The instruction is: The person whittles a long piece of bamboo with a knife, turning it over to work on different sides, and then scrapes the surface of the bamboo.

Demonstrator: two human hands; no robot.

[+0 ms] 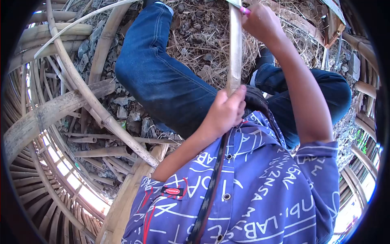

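Note:
A split bamboo strip (235,44) runs from my lap up to the top edge of the view. My left hand (228,109) is closed around its near end, close to my waist. At the top, my right hand (262,22) grips a knife (245,11) by its pink handle. The blade, partly cut off by the frame edge, lies at or across the far part of the strip; whether it touches cannot be seen. My legs in blue jeans are bent on either side of the strip.
Dry shavings (199,53) and stones cover the ground between my legs. Bamboo poles (53,110) and a long curved cane (109,122) lie to the left. A wooden plank (122,203) is beside me at lower left. More bamboo (365,89) stands at right.

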